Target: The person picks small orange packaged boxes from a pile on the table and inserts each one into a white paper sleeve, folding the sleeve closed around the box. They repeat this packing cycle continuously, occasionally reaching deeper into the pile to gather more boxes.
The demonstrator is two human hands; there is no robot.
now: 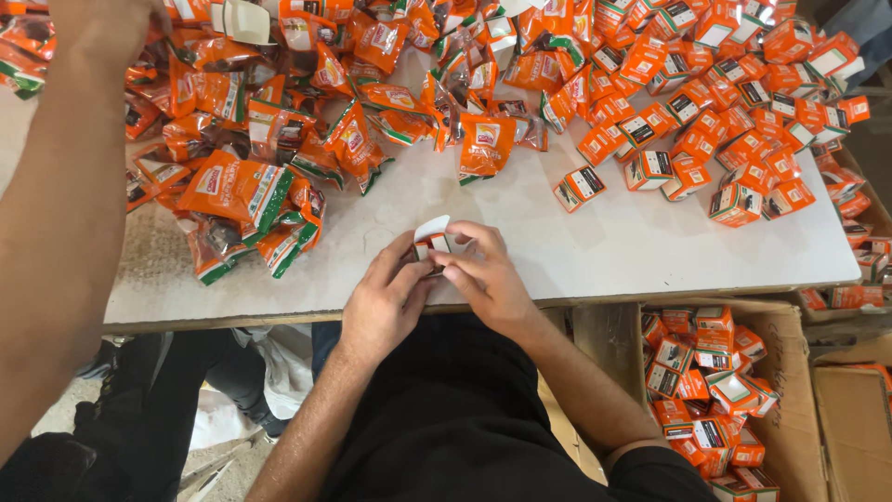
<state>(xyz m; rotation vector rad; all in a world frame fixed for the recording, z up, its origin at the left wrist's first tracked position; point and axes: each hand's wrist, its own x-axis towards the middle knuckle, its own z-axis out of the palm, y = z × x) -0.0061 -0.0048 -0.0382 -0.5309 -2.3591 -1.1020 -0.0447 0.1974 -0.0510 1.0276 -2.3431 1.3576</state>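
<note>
Both my hands meet at the near edge of the white table (595,251). My left hand (383,297) and my right hand (483,274) together grip one small orange box (432,240) whose white flap stands open at the top. Its lower part is hidden by my fingers. A heap of orange sachets (246,191) lies to the upper left of my hands. A spread of closed small orange boxes (715,121) covers the table's upper right.
A cardboard carton (799,390) holding several orange boxes stands below the table at the right. Another person's arm (56,214) reaches up along the left side over the sachets. A second carton (859,418) shows at the far right.
</note>
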